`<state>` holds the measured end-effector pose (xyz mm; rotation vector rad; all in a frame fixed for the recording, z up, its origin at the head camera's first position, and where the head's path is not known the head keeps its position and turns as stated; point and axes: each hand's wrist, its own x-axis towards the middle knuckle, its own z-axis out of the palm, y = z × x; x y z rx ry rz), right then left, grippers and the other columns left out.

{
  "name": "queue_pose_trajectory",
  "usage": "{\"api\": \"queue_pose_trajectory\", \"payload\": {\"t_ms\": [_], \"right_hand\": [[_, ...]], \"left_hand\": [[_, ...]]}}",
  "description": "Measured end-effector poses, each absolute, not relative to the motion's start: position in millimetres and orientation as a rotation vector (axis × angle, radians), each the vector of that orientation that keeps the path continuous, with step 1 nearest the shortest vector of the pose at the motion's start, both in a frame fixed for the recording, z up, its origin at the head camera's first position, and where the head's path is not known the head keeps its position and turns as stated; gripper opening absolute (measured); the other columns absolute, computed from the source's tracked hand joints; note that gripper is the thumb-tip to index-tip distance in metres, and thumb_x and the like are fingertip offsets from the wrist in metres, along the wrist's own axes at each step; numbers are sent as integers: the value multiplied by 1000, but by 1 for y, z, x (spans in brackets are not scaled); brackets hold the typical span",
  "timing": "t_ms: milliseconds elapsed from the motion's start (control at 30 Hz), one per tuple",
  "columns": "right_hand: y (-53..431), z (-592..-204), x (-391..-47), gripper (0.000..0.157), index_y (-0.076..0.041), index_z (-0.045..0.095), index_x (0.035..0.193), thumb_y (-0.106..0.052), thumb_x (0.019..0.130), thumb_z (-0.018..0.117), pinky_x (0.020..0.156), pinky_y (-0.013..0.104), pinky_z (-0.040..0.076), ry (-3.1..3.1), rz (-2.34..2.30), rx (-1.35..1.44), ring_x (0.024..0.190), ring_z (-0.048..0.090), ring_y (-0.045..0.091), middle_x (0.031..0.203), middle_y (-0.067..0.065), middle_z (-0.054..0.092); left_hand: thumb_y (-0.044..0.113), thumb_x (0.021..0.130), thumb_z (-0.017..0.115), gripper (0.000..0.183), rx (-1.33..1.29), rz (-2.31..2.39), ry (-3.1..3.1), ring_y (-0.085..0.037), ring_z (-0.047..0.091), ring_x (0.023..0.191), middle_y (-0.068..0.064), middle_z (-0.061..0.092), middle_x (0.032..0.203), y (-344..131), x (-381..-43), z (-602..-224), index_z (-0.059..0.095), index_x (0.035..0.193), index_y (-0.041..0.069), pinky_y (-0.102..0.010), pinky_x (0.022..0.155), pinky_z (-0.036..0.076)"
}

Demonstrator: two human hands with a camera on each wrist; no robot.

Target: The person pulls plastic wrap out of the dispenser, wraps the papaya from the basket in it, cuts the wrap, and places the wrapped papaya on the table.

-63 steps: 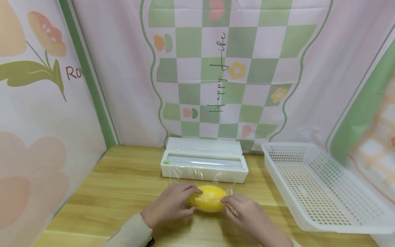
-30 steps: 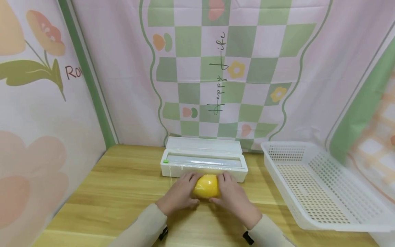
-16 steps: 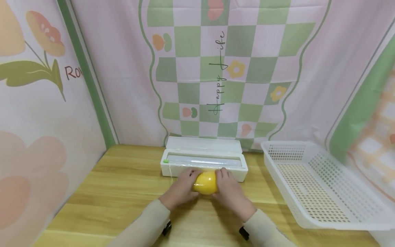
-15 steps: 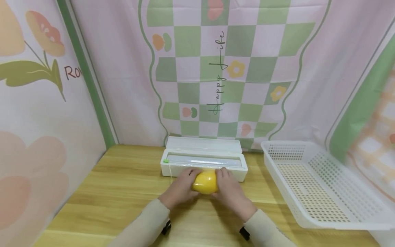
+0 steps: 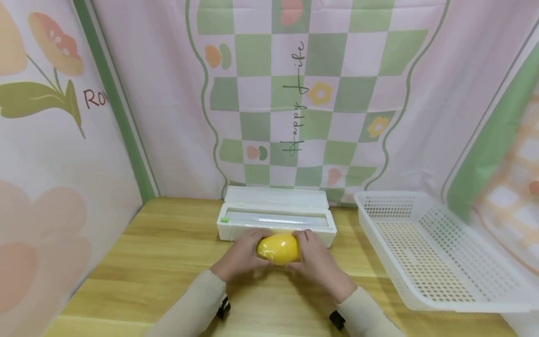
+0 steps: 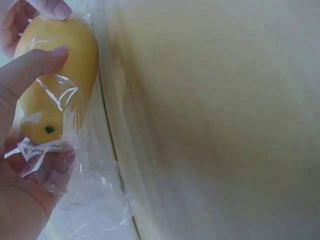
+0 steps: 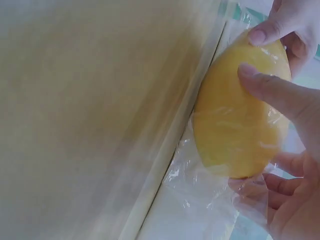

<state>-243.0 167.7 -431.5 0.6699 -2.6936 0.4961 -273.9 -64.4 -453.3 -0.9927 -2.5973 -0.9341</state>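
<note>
A yellow mango (image 5: 279,249) is held between both hands just in front of the white cling film box (image 5: 275,229). My left hand (image 5: 243,256) grips its left end; in the left wrist view the thumb lies on top and the fingers are underneath, near the dark stem spot. From the other side my right hand (image 5: 316,262) holds it, thumb on top in the right wrist view. Clear cling film (image 6: 95,195) covers the mango, with loose film hanging beyond its ends in both wrist views.
Open at the back, the box lid (image 5: 275,196) leans up behind the film roll (image 5: 275,218). A green slider (image 5: 225,220) sits at the box's left. To the right stands a white perforated basket (image 5: 406,288) on the wooden table (image 5: 168,262).
Both hands have carried the mango from the near side of the table toward the box. In the last half second it has turned a little and shifted slightly left.
</note>
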Motion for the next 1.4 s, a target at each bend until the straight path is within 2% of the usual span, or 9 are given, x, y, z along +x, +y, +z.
{"api": "queue_pose_trajectory", "payload": {"t_ms": [233, 500, 667, 800, 967, 1100, 1233, 1400], "right_hand": [[172, -426, -247, 82, 2, 57, 129, -35, 66, 95, 89, 45, 53, -2768, 606, 659, 100, 59, 28, 113, 15, 59], [179, -432, -255, 81, -6, 61, 132, -45, 68, 91, 95, 45, 51, -2832, 765, 638, 112, 58, 25, 128, 11, 61], [181, -429, -260, 78, -1, 62, 123, -45, 67, 92, 83, 38, 53, -2837, 910, 646, 96, 60, 19, 115, 10, 65], [184, -425, -263, 72, 0, 59, 118, -45, 71, 90, 72, 31, 53, -2854, 1089, 598, 84, 59, 13, 105, 6, 65], [185, -420, -263, 69, 0, 59, 122, -45, 77, 86, 73, 31, 54, -2874, 1109, 584, 86, 60, 12, 108, 6, 65], [182, -420, -263, 70, 0, 61, 124, -47, 78, 84, 76, 32, 54, -2873, 1047, 565, 88, 60, 11, 109, 6, 67], [179, -421, -263, 70, 0, 63, 125, -47, 77, 85, 77, 31, 54, -2882, 1016, 542, 88, 60, 10, 108, 4, 67], [178, -422, -261, 69, 1, 64, 123, -44, 76, 87, 78, 34, 54, -2873, 990, 522, 88, 59, 12, 106, 5, 66]], "left_hand": [[37, 74, 89, 68, -1037, -1070, -2642, -14, 57, 114, 3, 63, 128, -70, -280, -451, 62, 132, 14, -39, 102, 46], [40, 77, 86, 58, -980, -1304, -2717, -11, 56, 101, 8, 61, 116, -75, -282, -453, 62, 124, 15, -33, 89, 49], [39, 81, 83, 54, -976, -1376, -2756, -12, 57, 99, 7, 61, 115, -76, -281, -449, 63, 124, 14, -33, 88, 50], [38, 88, 78, 49, -985, -1451, -2772, -13, 59, 93, 7, 63, 108, -78, -283, -444, 63, 128, 15, -32, 82, 52], [39, 90, 75, 48, -1006, -1434, -2790, -12, 60, 88, 8, 65, 100, -81, -289, -442, 64, 131, 16, -31, 81, 52], [41, 88, 77, 51, -950, -1468, -2809, -13, 60, 90, 7, 65, 102, -83, -291, -442, 64, 131, 15, -34, 83, 51], [40, 85, 81, 55, -845, -1527, -2812, -16, 58, 94, 0, 62, 106, -86, -289, -446, 60, 124, 8, -36, 85, 50], [39, 82, 83, 50, -809, -1533, -2781, -17, 56, 97, -1, 59, 110, -86, -289, -454, 56, 114, 10, -36, 86, 50]]}}
